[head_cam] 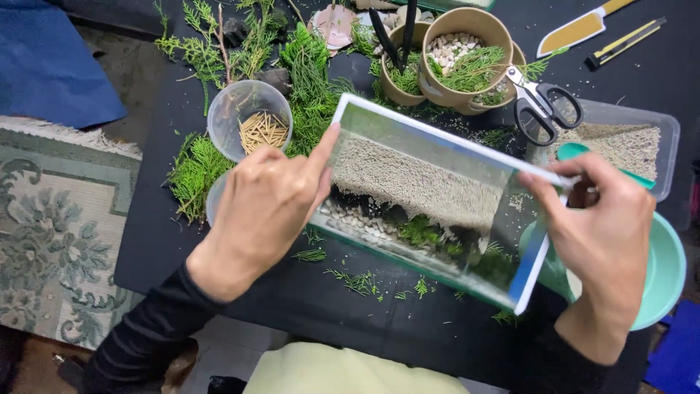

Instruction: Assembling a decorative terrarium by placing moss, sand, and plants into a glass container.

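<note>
Left hand (pixel 266 201) curled, index finger extended; right hand (pixel 601 219) with fingers pinched; both forearms dark-sleeved.

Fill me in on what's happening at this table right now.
A person grips a rectangular glass tank with both bare hands, the left hand at its left end and the right hand at its right end, and it looks tilted. Inside are white pebbles, dark soil, green moss and a layer of sandy grit. On the black table around it lie green sprigs, a clear cup of small sticks, paper cups with pebbles and greenery, scissors and a tray of grit.
</note>
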